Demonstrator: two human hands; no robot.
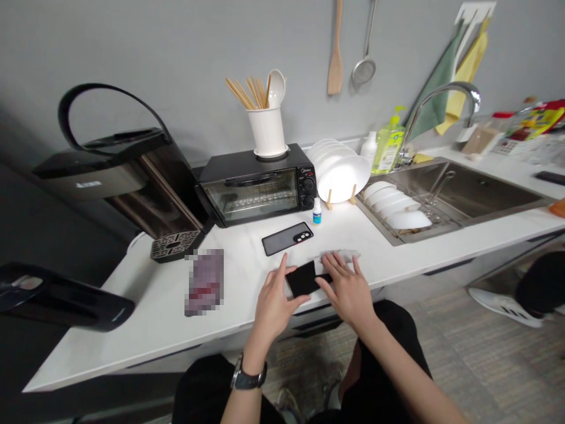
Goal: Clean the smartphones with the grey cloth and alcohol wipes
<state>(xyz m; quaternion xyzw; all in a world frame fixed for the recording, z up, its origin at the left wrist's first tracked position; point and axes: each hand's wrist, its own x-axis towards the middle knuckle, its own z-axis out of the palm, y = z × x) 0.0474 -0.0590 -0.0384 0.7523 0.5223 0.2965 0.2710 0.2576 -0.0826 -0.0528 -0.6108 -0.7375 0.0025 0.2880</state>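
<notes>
A black flat rectangular object [303, 279] lies near the counter's front edge. My left hand [274, 297] holds its left end, thumb at the near edge and a finger at the far corner, with the index finger raised. My right hand [348, 287] lies with outstretched fingers over its right part and a crumpled pale wipe [351, 254]; the thumb is spread apart. The palm hides part of both. Beyond my hands is a dark phone case [288, 238] with camera openings, and a small white bottle with a blue label [316, 213] stands behind it.
A toaster oven [260, 191] bearing a utensil cup [268, 131] stands at the back, beside racked plates [342, 176]. A drink machine [150, 182] is at left, near a blurred packet [205, 282]. The sink [477, 191] with bowls is at right. Another person's shoe [505, 306] shows at far right.
</notes>
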